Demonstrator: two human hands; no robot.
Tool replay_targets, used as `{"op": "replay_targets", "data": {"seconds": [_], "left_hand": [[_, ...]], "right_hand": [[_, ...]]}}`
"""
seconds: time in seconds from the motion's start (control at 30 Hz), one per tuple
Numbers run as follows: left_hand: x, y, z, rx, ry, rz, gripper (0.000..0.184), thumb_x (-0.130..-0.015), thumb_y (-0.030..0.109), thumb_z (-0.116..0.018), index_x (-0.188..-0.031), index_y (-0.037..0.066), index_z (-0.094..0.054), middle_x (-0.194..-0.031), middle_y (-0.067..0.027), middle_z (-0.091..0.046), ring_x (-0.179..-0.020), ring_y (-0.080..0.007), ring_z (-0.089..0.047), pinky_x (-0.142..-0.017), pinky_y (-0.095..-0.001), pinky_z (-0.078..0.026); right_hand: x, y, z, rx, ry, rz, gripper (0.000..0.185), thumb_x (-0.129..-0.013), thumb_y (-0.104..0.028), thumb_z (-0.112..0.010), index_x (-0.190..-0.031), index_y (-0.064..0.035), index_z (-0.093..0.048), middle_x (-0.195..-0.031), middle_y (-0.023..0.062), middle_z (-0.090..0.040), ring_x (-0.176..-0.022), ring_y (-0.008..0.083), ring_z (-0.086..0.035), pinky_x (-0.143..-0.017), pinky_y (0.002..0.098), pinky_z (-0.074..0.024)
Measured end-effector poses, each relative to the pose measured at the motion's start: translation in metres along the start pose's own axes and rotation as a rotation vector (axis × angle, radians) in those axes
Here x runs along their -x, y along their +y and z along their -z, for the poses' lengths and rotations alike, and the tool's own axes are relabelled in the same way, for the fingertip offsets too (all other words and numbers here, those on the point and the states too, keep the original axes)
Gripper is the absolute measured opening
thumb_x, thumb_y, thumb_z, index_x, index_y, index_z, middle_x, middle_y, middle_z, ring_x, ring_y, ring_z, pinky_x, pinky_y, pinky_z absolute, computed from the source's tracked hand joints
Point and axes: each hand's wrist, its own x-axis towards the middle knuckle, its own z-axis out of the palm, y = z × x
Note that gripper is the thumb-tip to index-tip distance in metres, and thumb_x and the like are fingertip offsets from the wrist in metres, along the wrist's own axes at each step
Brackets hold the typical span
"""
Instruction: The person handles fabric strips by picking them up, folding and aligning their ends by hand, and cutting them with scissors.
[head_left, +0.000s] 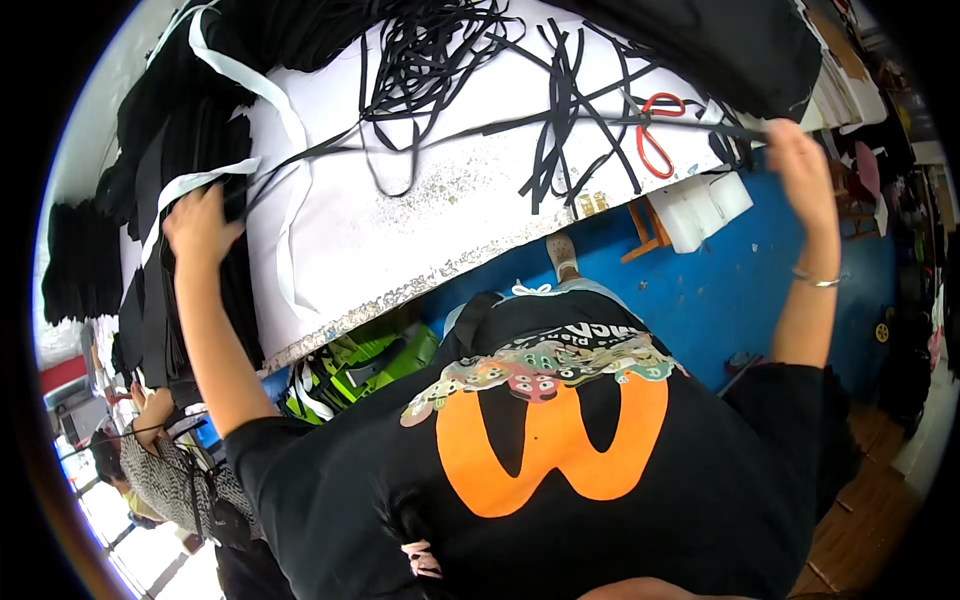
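A long black fabric strip [455, 137] runs across the white table between my two hands, nearly straight. My left hand [203, 228] is closed at its left end, above stacked black fabric, with a white tape [208, 178] passing by its fingers. My right hand [803, 178] grips the other end, out past the table edge; its fingers are slightly blurred. Red-handled scissors [655, 145] lie by the strip, close to the table's edge. Several shorter black strips [562, 110] lie crossed near them, and a tangled heap of black strips [430, 60] is farther back.
Stacks of black fabric [165, 150] cover the table's left end. A big black bundle [730, 50] sits at the back right. Below the worn table edge [400, 284] are a green-and-black crate [370, 365] and a white block [700, 212]. Another person [185, 475] is at lower left.
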Motion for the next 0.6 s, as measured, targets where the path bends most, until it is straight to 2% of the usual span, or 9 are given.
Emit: {"op": "replay_targets", "data": {"seconds": [0.07, 0.13, 0.17, 0.23, 0.27, 0.33, 0.37, 0.47, 0.6], "left_hand": [[0.005, 0.055, 0.006, 0.605, 0.392, -0.456, 0.048, -0.077, 0.014, -0.069, -0.123, 0.006, -0.056, -0.125, -0.0117, -0.058, -0.118, -0.0290, -0.053, -0.099, -0.0381, -0.041], [0.056, 0.131, 0.059, 1.222, 0.169, -0.727, 0.044, -0.084, 0.016, -0.065, -0.126, 0.006, -0.055, -0.127, -0.0121, -0.058, -0.123, -0.0242, -0.050, -0.105, -0.0357, -0.036], [0.075, 0.164, 0.066, 1.456, 0.148, -0.948, 0.042, -0.086, 0.014, -0.063, -0.126, 0.005, -0.055, -0.127, -0.0125, -0.057, -0.120, -0.0260, -0.051, -0.103, -0.0369, -0.036], [0.097, 0.204, 0.075, 1.414, 0.197, -1.198, 0.031, -0.088, 0.015, -0.062, -0.116, 0.001, -0.058, -0.106, -0.0096, -0.065, -0.097, -0.0217, -0.060, -0.086, -0.0331, -0.046], [0.101, 0.211, 0.072, 1.422, 0.196, -1.206, 0.031, -0.088, 0.015, -0.062, -0.116, 0.001, -0.058, -0.106, -0.0096, -0.065, -0.097, -0.0217, -0.060, -0.086, -0.0331, -0.046], [0.105, 0.224, 0.061, 1.686, -0.340, -0.920, 0.022, -0.092, 0.020, -0.059, -0.102, 0.001, -0.060, -0.075, -0.0016, -0.059, -0.066, -0.0117, -0.054, -0.061, -0.0257, -0.044], [0.104, 0.229, 0.048, 1.835, -0.254, -0.868, 0.025, -0.097, 0.025, -0.052, -0.091, 0.001, -0.059, -0.060, 0.0061, -0.041, -0.052, -0.0035, -0.037, -0.047, -0.0205, -0.032], [0.100, 0.224, 0.030, 2.147, -0.537, -0.522, 0.030, -0.101, 0.025, -0.044, -0.089, 0.002, -0.057, -0.059, 0.0079, -0.031, -0.050, -0.0023, -0.023, -0.046, -0.0194, -0.021], [0.101, 0.220, 0.033, 2.203, -0.410, -0.385, 0.028, -0.100, 0.025, -0.044, -0.094, 0.000, -0.057, -0.059, 0.0063, -0.036, -0.050, -0.0027, -0.027, -0.046, -0.0188, -0.022]], "right_hand": [[0.028, -0.055, -0.053, 0.054, -0.227, 0.145, 0.024, -0.096, -0.017, -0.047, -0.091, -0.0002, -0.063, -0.072, 0.0027, -0.051, -0.060, 0.0125, -0.046, -0.056, 0.0269, -0.0386], [0.047, -0.094, -0.103, 0.248, -0.328, 0.518, 0.014, -0.089, -0.013, -0.055, -0.082, -0.0008, -0.058, -0.075, 0.0146, -0.056, -0.065, 0.0303, -0.055, -0.060, 0.0376, -0.0456], [0.055, -0.101, -0.127, 0.214, -0.306, 0.618, 0.016, -0.088, -0.015, -0.059, -0.081, -0.0014, -0.056, -0.072, 0.0123, -0.055, -0.065, 0.0305, -0.056, -0.060, 0.0388, -0.0460], [0.066, -0.117, -0.155, 0.130, -0.318, 0.708, 0.017, -0.087, -0.017, -0.060, -0.081, -0.0026, -0.054, -0.072, 0.0126, -0.056, -0.066, 0.0316, -0.056, -0.060, 0.0400, -0.0464], [0.068, -0.118, -0.156, 0.167, -0.321, 0.678, 0.017, -0.088, -0.017, -0.060, -0.081, -0.0022, -0.055, -0.073, 0.0131, -0.057, -0.067, 0.0318, -0.057, -0.060, 0.0396, -0.0463], [0.066, -0.113, -0.151, 0.079, -0.336, 0.543, 0.015, -0.088, -0.015, -0.060, -0.082, -0.0019, -0.056, -0.074, 0.0133, -0.058, -0.068, 0.0320, -0.057, -0.060, 0.0392, -0.0459], [0.062, -0.104, -0.145, -0.044, -0.347, 0.438, 0.013, -0.087, -0.014, -0.059, -0.083, -0.0019, -0.056, -0.074, 0.0131, -0.058, -0.068, 0.0321, -0.058, -0.060, 0.0390, -0.0456], [0.031, -0.038, -0.157, 0.389, -0.253, 0.550, 0.008, -0.079, -0.007, -0.061, -0.087, -0.0062, -0.060, -0.089, 0.0101, -0.060, -0.081, 0.0303, -0.058, -0.067, 0.0363, -0.0469], [-0.005, 0.032, -0.201, 0.657, -0.343, 0.898, 0.035, -0.070, -0.003, -0.061, -0.103, -0.0158, -0.065, -0.112, 0.0074, -0.057, -0.100, 0.0248, -0.055, -0.081, 0.0349, -0.0471]]}}
